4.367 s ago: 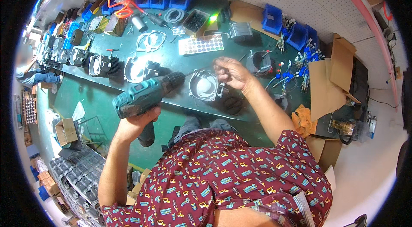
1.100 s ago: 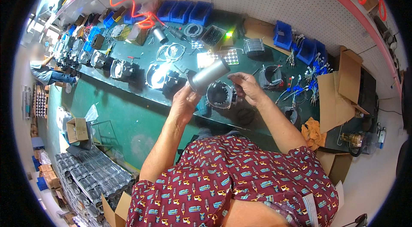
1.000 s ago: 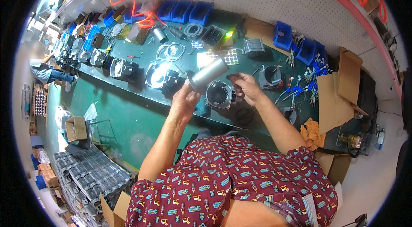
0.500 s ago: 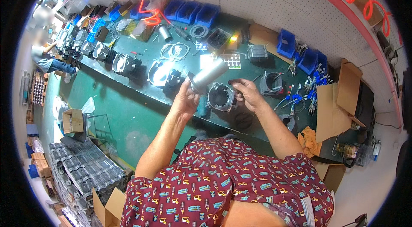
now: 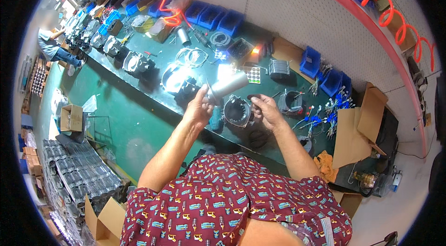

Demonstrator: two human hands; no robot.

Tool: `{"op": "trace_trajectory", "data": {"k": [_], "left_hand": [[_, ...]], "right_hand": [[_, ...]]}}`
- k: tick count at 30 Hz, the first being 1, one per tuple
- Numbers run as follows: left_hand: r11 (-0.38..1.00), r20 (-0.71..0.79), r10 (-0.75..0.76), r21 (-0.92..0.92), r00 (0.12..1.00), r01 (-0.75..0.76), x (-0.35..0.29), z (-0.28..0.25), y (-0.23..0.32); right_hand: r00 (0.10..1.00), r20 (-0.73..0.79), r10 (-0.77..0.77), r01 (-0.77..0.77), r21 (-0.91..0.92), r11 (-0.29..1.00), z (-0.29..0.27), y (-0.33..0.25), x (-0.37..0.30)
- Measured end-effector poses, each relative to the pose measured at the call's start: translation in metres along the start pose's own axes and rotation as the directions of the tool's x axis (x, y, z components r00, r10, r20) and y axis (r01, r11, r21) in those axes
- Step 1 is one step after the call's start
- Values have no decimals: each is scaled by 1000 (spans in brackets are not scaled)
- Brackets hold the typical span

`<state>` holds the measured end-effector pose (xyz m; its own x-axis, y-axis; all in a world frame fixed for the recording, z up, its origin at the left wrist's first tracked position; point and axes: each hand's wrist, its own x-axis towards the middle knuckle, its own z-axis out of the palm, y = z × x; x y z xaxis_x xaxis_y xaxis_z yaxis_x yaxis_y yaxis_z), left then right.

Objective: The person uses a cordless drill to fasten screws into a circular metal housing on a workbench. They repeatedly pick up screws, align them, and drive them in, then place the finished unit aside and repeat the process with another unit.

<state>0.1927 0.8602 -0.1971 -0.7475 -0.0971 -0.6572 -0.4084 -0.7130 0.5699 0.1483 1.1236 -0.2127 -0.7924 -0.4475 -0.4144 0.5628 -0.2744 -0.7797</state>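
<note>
My left hand (image 5: 200, 110) grips a silver metal cylinder (image 5: 233, 83) by its flanged end. The tube is tilted, its far end up and to the right, above the bench. Just below it on the bench stands a round grey motor housing (image 5: 237, 120), its open top toward me and a dark ring inside. My right hand (image 5: 268, 111) is beside the housing, thumb and fingers pinched together. Something small and dark shows at those fingertips, too small to name. A teal ribbed part (image 5: 216, 118) lies left of the housing.
The long green bench (image 5: 153, 83) carries more grey housings (image 5: 291, 102), coiled pale wire (image 5: 191, 57) and a sheet of round stickers (image 5: 253, 75). Blue bins (image 5: 231, 23) line its back. Bundled wires (image 5: 332, 116), an open cardboard box (image 5: 355, 130) and an orange cloth (image 5: 325, 166) are at right.
The cylinder has tipped lower, closer to level, in my left hand. My right hand stays by the housing, still pinched. The whole view has shifted slightly.
</note>
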Motion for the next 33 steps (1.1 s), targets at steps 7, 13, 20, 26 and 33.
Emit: {"op": "trace_trajectory", "data": {"k": [7, 13, 20, 26, 33], "left_hand": [[1000, -20, -4, -7, 1000, 4, -4, 3, -1], [995, 25, -56, -85, 998, 58, -3, 3, 3], [960, 67, -198, -188, 978, 207, -5, 6, 11], [934, 123, -246, -234, 961, 269, -4, 1, 10], [848, 297, -270, -377, 916, 372, -3, -4, 6]], "right_hand": [[1000, -7, -6, 6, -11, 1000, 3, 2, 2], [1000, 0, 7, -7, -11, 1000, 5, -1, 1], [1000, 0, 29, -29, -20, 999, 8, -2, -2], [999, -11, 34, -34, -32, 999, 7, 2, -1], [1000, -20, -3, 2, -46, 999, 4, 8, 4]]}}
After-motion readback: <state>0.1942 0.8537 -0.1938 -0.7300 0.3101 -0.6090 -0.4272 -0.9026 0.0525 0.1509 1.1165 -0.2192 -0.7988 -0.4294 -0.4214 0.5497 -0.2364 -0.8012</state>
